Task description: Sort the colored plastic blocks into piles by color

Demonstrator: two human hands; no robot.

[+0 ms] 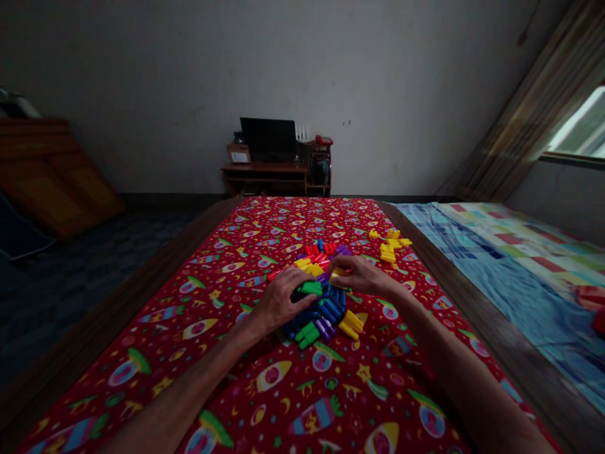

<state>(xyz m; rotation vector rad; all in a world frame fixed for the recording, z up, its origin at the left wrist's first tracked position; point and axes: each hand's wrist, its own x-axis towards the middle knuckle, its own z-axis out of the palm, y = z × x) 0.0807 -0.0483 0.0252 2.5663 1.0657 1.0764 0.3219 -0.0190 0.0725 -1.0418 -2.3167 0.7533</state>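
Observation:
A heap of small plastic building blocks lies on a red patterned cloth (271, 378), with blue blocks (332, 308), red blocks (323, 261) and purple blocks (325, 328) among them. On the heap's left side, my left hand (283, 297) curls its fingers and thumb around a green block (309, 288). From the right, my right hand (362, 275) pinches a yellow block (338, 275) just over the pile. Another green block (307, 335) and a pair of yellow blocks (351, 324) lie at the near edge. Some pieces are hidden under my hands.
Several yellow blocks (388, 248) form a separate group at the right of the cloth. A bed with a blue sheet (444, 252) adjoins the right side. Beyond the far end stand a desk (265, 169) and a monitor (268, 137). At left is a wooden cabinet (51, 176).

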